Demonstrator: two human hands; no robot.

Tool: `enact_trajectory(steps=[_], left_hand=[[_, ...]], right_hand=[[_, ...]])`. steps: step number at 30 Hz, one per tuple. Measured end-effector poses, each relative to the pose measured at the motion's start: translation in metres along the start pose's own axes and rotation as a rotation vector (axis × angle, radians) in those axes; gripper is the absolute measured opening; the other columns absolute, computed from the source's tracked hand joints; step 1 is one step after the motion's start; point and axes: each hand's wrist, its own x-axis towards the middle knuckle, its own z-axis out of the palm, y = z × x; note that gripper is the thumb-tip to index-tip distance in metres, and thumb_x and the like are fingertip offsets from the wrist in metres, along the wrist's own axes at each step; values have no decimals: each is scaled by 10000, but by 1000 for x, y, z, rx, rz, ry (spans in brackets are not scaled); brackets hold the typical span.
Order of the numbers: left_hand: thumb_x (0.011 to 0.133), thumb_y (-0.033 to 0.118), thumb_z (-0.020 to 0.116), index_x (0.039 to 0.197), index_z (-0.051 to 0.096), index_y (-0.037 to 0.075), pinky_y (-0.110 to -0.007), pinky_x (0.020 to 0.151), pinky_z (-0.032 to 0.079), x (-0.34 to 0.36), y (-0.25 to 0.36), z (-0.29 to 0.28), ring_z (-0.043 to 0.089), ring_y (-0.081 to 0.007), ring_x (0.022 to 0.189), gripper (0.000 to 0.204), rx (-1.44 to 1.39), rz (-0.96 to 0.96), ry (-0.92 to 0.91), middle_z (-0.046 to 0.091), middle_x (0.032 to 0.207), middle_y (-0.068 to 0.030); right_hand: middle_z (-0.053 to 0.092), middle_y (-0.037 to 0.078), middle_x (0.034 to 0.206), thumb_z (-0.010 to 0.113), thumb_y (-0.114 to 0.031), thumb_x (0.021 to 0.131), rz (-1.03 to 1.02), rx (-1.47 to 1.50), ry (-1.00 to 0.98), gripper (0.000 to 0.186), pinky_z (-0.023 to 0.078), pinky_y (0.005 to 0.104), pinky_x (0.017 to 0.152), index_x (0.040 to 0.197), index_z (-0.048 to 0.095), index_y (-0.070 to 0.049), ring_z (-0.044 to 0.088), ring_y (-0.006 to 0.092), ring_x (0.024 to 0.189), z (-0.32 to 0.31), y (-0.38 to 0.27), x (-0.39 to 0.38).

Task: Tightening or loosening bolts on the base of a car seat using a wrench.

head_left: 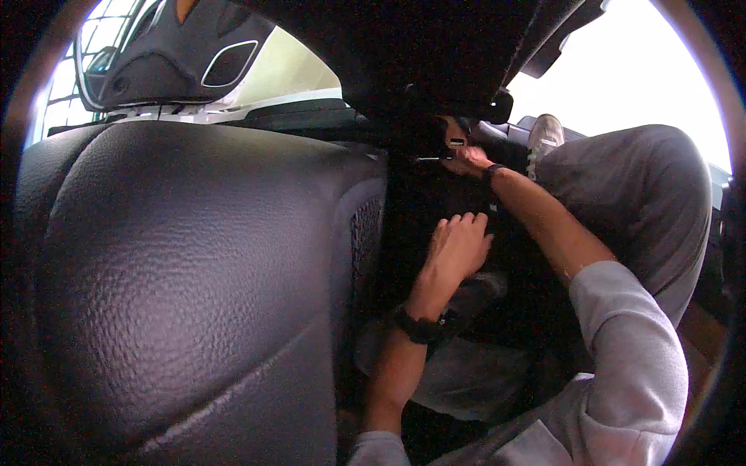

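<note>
In the dark gap beside the car seat (194, 256), my right hand (469, 161) is closed around a slim tool that looks like a screwdriver (432, 158). Its thin bright shaft points left, and the handle is mostly lost in the fingers and shadow. A small light rectangular piece (457, 142) shows just above that hand. Nearer to me, my left hand (460, 245) hovers over or rests on a dark surface; I cannot tell which. Its fingers are loosely bent and slightly apart, with nothing visible in them.
The black leather seat fills the left side. An open car door (179, 66) stands beyond it at the far left. A dark panel (435, 54) hangs overhead. My bent leg (637, 186) and shoe (546, 136) take up the right, beside a bright opening.
</note>
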Motion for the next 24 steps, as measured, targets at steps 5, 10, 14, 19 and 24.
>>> enact_trajectory(steps=[5, 10, 14, 19, 24], left_hand=[[903, 301, 560, 1079, 554, 36, -461, 845, 459, 3, 7, 4, 596, -347, 983, 319, 1, 46, 4, 623, 1038, -180], [907, 300, 552, 1073, 552, 36, -461, 857, 452, 5, 14, 8, 593, -348, 983, 312, 1, 53, -43, 621, 1040, -178], [907, 299, 551, 1071, 553, 40, -457, 853, 453, -2, 1, 3, 591, -345, 980, 307, 30, 8, -50, 621, 1034, -173], [898, 290, 564, 1084, 554, 43, -453, 842, 457, 0, 3, 5, 592, -336, 973, 309, 20, 18, -12, 619, 1019, -165], [889, 286, 580, 1079, 560, 46, -451, 825, 462, 14, 56, 10, 596, -327, 950, 307, -81, 169, 48, 621, 990, -152]], right_hand=[[670, 134, 863, 574, -415, 851, -248, -56, 174, 347, 525, 421, 679, 993, 661, -111, 652, 301, 806, 12, 36, 1], [658, 145, 884, 542, -422, 857, -50, -23, -1, 364, 526, 411, 663, 973, 652, -96, 646, 295, 811, 9, 29, 5], [669, 146, 954, 526, -456, 878, 24, 22, -113, 397, 528, 408, 691, 1006, 648, -101, 647, 294, 849, -1, -18, 4], [694, 121, 893, 580, -487, 848, -48, 130, 23, 431, 512, 434, 709, 908, 702, -79, 649, 297, 788, 22, 10, 12], [659, 73, 801, 616, -429, 832, 38, 130, 8, 343, 471, 383, 592, 869, 691, -96, 577, 203, 633, 25, 162, -15]])
